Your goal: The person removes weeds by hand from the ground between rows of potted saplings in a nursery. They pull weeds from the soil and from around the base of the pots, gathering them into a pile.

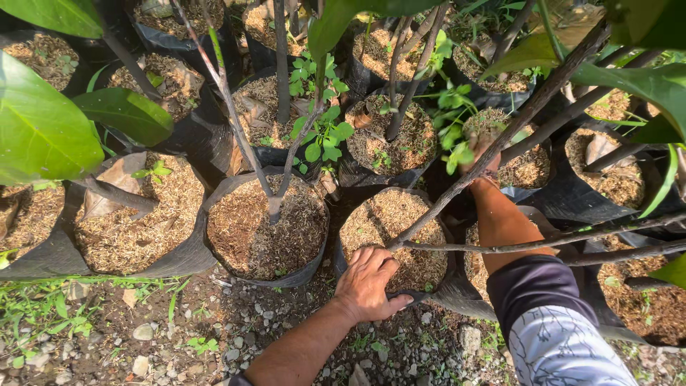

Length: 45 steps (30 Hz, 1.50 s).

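**Hands on nursery grow bags among packed saplings**

Left hand (368,284) grips the near rim of a black plastic grow bag (389,239), fingers (371,261) curled over the edge, thumb pinching the outside of the rim. The hold looks like bracing or tugging the bag, judging from how the rim folds under the grip. That bag sits in the front row, centre-right, at the edge of the gravel ground (236,336), topped with dry husk mulch, a thin bare sapling stem (493,150) leaning out of it up to the right.

Right hand (480,151) reaches deep into the second row, forearm passing under a horizontal branch (572,236). It sits at a weedy green clump (454,121) by a farther bag (529,168). Fingers mostly hidden by leaves and stem, so cannot tell whether they are closed or on what. Dark sleeve with a pale patterned cuff pushed up to the elbow.

Bags stand rim to rim, touching, likely so they prop each other upright. Neighbouring bag (266,227) to the left holds a forked stem. Big glossy leaves (43,129) overhang at left.

Packaging: all bags are plain soft black film, round, tops rolled or sagging. No labels, tags or signs visible.
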{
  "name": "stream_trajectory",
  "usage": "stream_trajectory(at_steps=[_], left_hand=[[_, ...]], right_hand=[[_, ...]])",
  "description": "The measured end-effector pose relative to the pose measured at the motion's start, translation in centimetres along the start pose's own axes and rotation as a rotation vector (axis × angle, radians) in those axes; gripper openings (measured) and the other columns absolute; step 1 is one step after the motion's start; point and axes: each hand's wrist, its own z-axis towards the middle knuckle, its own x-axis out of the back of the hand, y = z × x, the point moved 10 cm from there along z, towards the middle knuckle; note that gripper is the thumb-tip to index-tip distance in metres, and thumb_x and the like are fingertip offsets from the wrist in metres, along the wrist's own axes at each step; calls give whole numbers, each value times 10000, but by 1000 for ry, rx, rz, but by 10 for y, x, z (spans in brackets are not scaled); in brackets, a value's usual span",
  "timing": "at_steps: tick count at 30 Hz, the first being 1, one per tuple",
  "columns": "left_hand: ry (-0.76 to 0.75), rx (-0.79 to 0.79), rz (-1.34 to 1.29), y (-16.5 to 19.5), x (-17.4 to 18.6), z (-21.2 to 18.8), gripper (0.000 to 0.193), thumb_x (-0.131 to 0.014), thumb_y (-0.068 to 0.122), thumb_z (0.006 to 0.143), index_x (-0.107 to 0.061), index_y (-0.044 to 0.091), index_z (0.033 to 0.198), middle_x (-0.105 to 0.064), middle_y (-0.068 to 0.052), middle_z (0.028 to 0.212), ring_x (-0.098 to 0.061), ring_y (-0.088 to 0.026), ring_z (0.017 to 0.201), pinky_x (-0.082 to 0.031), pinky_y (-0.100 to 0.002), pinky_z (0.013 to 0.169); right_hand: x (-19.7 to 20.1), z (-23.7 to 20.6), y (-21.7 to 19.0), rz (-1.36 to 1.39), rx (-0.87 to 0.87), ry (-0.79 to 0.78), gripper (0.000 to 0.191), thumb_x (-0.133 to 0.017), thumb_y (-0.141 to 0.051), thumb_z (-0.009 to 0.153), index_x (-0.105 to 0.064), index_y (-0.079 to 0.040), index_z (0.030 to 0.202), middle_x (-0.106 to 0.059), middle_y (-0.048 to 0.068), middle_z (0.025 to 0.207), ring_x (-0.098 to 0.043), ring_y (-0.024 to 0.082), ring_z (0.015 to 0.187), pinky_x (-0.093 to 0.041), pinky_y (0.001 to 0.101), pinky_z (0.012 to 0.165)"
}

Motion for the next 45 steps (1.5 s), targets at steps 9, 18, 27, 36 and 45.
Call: stream_trajectory(at_steps=[9, 18, 27, 36, 45], left_hand=[[47, -27, 38, 8, 5, -8, 692, -714, 605, 805, -619, 22, 1165, -483, -159, 1245, -406, -322, 1251, -281, -495, 1124], [15, -4, 44, 11, 6, -18, 686, -712, 595, 818, -619, 33, 1201, -475, -146, 1272, -399, -312, 1271, -279, -475, 1134], [-25, 29, 68, 11, -2, -21, 711, -676, 637, 838, -615, 44, 1225, -451, -135, 1297, -385, -296, 1292, -288, -465, 1149], [147, -69, -153, 17, 11, -46, 584, -806, 381, 772, -628, 28, 1202, -529, -150, 1264, -497, -316, 1217, -385, -461, 1086], [984, 128, -275, -54, 111, -37, 470, -699, 110, 863, -558, -33, 1288, -545, -212, 1215, -572, -325, 1157, -496, -451, 1026]], right_hand=[[98, 12, -42, -325, 242, 485, 343, -498, -212, 1161, -648, 4, 941, -630, 180, 849, -609, 316, 754, -532, 453, 674], [23, -23, -38, -171, -58, -406, 674, -792, -519, 945, -641, 138, 920, -680, 245, 856, -648, 381, 805, -568, 508, 813], [-40, -69, -80, -188, -44, -314, 288, -672, -314, 977, -767, -48, 1036, -740, 175, 847, -722, 313, 757, -574, 471, 741], [91, -172, -6, 406, -198, -151, 251, -688, -223, 1030, -604, -40, 880, -607, 29, 729, -518, 126, 583, -395, 282, 522], [104, -298, -5, 468, -385, -439, 405, -616, -273, 1003, -575, -109, 635, -474, -8, 474, -351, 108, 362, -237, 283, 336]])
